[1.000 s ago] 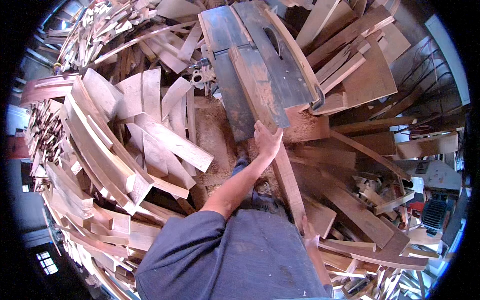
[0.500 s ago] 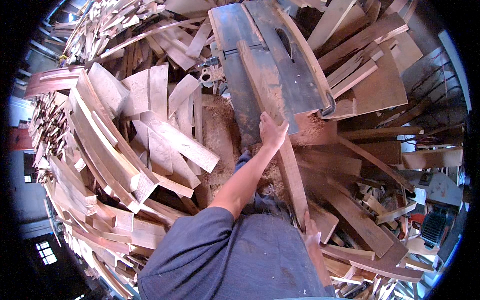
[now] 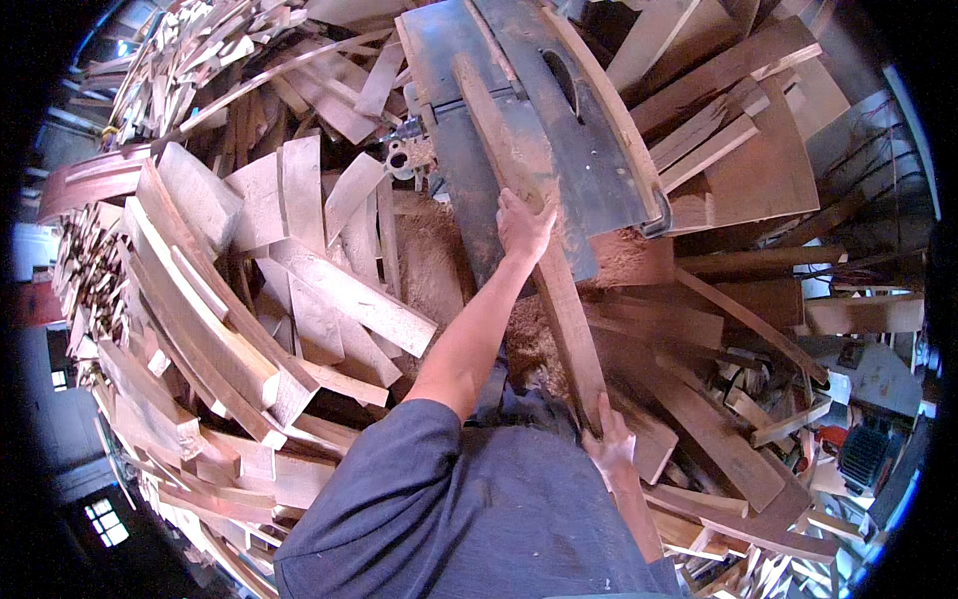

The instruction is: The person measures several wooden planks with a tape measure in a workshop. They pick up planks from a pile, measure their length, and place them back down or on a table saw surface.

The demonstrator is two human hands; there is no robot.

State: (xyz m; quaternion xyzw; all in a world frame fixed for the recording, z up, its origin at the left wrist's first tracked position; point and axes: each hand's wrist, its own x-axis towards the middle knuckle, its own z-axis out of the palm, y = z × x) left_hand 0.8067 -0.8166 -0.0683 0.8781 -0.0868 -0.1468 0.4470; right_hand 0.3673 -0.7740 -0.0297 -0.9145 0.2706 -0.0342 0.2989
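Note:
A long, narrow wooden plank [image 3: 571, 324] lies lengthwise with its far part on the dark metal table [image 3: 461, 150] of a woodworking machine. Its near part reaches back over the table's near edge toward my body. My left hand [image 3: 526, 228] is closed around the plank from above, close to that edge. At the plank's near end, my right hand [image 3: 611, 439] holds the end, with its fingers partly hidden behind the wood. Along the table's right side runs a dark fence [image 3: 574, 110] with an oval slot. Sawdust covers parts of the table.
Loose boards [image 3: 349, 290] are piled on the left, and more planks [image 3: 709, 429] lie on the right. A sawdust heap [image 3: 624, 258] sits by the table's near right corner. A dark motor [image 3: 864, 457] stands at the far right. Thin offcuts [image 3: 215, 60] are heaped at the back left.
The plank has slid forward, farther over the machine table. Both my hands have moved forward with it, and more of the right hand now shows.

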